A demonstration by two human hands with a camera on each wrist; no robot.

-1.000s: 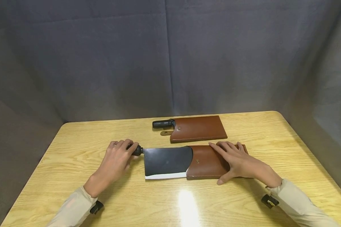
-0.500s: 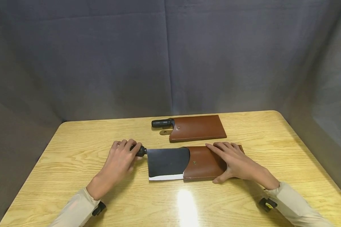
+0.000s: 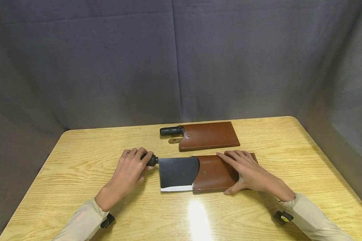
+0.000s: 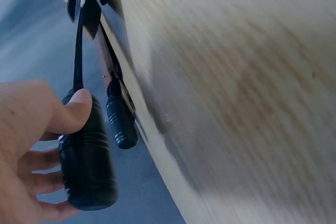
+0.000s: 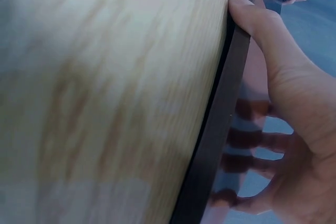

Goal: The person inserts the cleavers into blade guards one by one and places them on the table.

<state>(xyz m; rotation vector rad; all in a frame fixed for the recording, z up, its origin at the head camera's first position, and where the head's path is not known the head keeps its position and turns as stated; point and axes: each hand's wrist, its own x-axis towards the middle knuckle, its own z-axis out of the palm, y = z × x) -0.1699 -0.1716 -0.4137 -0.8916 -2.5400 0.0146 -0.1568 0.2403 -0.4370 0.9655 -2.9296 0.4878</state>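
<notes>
In the head view a cleaver (image 3: 178,172) with a dark blade and a bright cutting edge lies partly inside a brown leather sheath (image 3: 212,179). The inner part of its blade is hidden there. My left hand (image 3: 128,170) grips the black ridged handle (image 4: 88,163), thumb along its top near the blade in the left wrist view. Across the sheath's closed end spreads my right hand (image 3: 248,170). Its thumb (image 5: 247,11) presses the near edge in the right wrist view, while the bent fingers reach over the leather toward the far edge.
Behind these, a second brown sheath (image 3: 211,135) holds another cleaver, its black handle (image 3: 170,131) pointing left. A tan snap strap (image 3: 175,140) sticks out beside that handle. Everything lies on a wooden table (image 3: 78,160), with a grey curtain (image 3: 117,67) hanging beyond.
The left hand has pushed the cleaver rightward, and less of the blade shows outside the sheath. The right hand and sheath have shifted slightly left.
</notes>
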